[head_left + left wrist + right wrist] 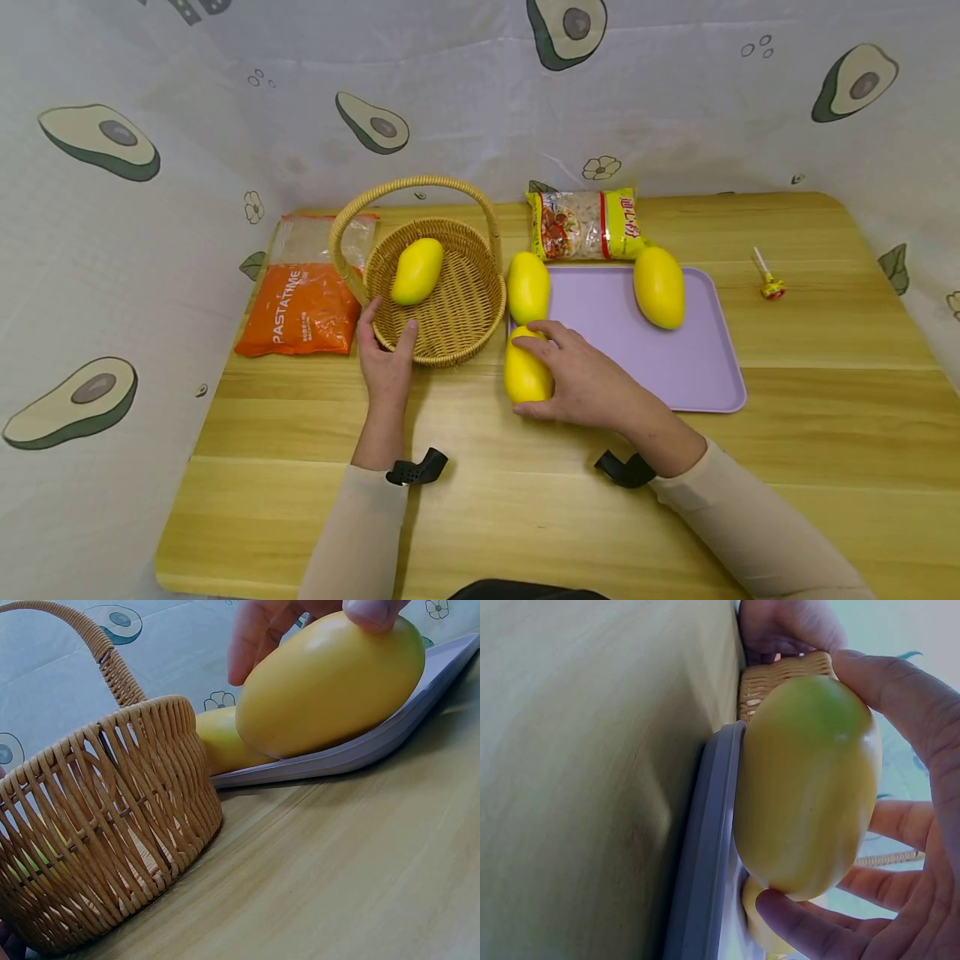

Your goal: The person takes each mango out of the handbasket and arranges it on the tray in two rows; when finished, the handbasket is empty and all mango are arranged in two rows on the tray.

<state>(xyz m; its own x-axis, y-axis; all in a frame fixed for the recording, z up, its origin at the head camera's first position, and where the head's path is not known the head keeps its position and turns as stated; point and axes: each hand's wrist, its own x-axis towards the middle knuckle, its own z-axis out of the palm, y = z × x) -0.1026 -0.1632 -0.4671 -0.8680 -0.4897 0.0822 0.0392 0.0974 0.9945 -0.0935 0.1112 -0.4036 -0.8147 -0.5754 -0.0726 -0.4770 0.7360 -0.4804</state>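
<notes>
In the head view, my right hand (588,379) grips a yellow mango (523,375) by its two ends, at the left front corner of the lilac tray (622,350). The right wrist view shows a green patch on one end of that mango (806,795). Just behind it sits a second mango (528,287) on the tray's left edge, and a third mango (660,287) lies toward the tray's back right. My left hand (387,367) holds the front left rim of a wicker basket (468,354), its arched handle upright. Inside the basket rests another mango (417,271).
An orange pasta bag (300,312) lies left of the basket. Behind the tray is a yellow-and-clear food packet (585,225). A lollipop (771,283) lies to the tray's right on the wooden table (510,508). An avocado-print cloth (465,83) hangs behind.
</notes>
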